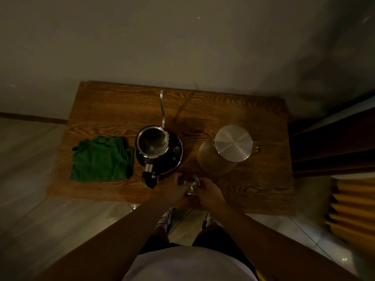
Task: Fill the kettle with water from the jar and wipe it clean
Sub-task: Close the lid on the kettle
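Observation:
A steel gooseneck kettle (pixel 156 149) stands open-topped at the middle of the wooden table (pixel 253 189), its thin spout pointing away and its dark handle toward me. To its right stands a glass jar (pixel 215 159) capped by a round metal lid (pixel 233 146). A folded green cloth (pixel 101 159) lies left of the kettle. Near the table's front edge my left hand (pixel 174 187) and my right hand (pixel 209 191) meet around a small shiny metal piece (pixel 190 184), probably the kettle's lid. Both hands touch it; the dim light hides the exact grip.
The table stands against a pale wall on a tiled floor. A dark cabinet (pixel 334 142) and something yellow and ribbed (pixel 353 209) are at the right. My shoes (pixel 166 218) show below the table's front edge.

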